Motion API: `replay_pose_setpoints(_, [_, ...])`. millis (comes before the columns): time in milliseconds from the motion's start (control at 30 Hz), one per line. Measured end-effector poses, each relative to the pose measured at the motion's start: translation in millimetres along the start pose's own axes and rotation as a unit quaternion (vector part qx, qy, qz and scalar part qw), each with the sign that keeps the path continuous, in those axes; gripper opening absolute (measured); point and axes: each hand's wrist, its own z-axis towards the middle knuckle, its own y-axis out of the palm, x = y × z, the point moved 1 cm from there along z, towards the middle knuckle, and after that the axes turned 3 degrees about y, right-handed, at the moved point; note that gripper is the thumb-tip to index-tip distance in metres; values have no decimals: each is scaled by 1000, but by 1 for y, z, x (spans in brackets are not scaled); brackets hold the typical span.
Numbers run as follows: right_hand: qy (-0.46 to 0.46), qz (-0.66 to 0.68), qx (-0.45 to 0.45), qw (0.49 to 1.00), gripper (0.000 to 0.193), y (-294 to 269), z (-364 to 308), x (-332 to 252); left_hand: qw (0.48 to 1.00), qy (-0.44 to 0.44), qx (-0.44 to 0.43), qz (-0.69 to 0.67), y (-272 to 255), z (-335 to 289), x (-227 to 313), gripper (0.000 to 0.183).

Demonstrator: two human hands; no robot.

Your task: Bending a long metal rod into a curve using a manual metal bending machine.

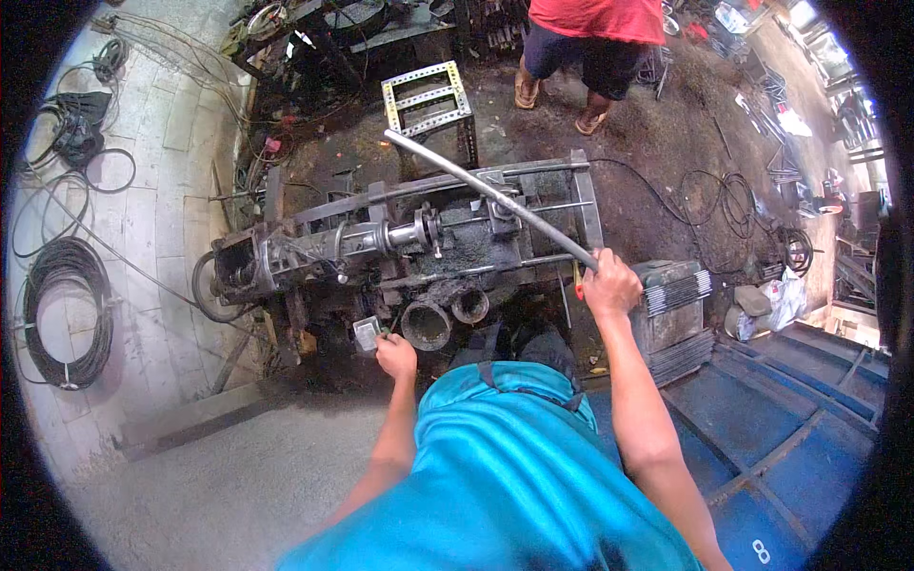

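A small grey box (367,334) is held in the closed fingers of the left hand (396,356), near the front of the dirty machine (400,243). Two open pipe ends (426,324) sit just right of it; nothing can be seen inside them. Further right, a long metal bar (490,195) is gripped tight by the right hand (610,285). Fingers could be pinched if the bar slips.

Before you stands the machine (400,238); cable coils (67,314) lie left, a frame (428,95) behind it.
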Motion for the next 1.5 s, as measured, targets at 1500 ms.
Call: replay_pose_setpoints(1500, [12, -9, 0, 1000, 15, 2, -3, -3, 999, 25, 1, -24, 3, 2, -12, 27])
